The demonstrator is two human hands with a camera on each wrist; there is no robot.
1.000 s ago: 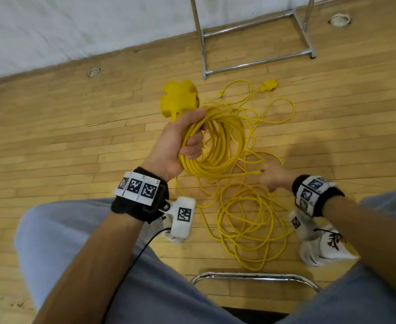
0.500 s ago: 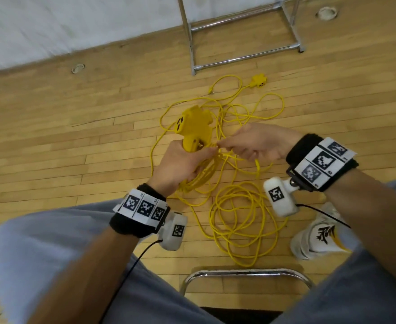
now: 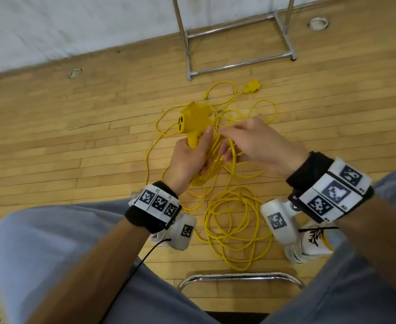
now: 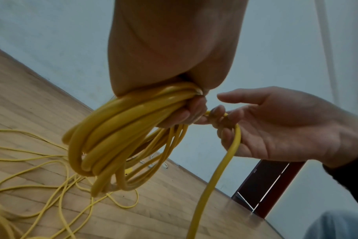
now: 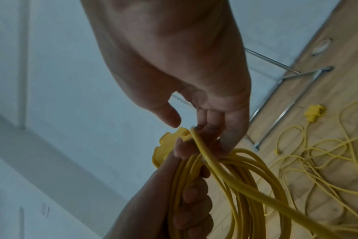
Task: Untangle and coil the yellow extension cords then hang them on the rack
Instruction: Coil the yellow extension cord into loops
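My left hand grips a coil of yellow cord together with the neck of its yellow outlet block, which sticks up above the fist. In the left wrist view the coil hangs in loops below the fist. My right hand is right beside the left, fingers curled round one strand and laying it against the left fingers. That strand runs down to the loose cord lying in loops on the floor. A second yellow socket end lies farther off.
The chrome rack's base and posts stand on the wood floor by the white wall, just beyond the cords. A chrome chair frame shows between my knees. A white shoe rests at the right of the floor loops.
My right hand has come up from low near the floor, bringing a strand of cord to the left hand. The left hand and coil have dropped lower and closer to me.
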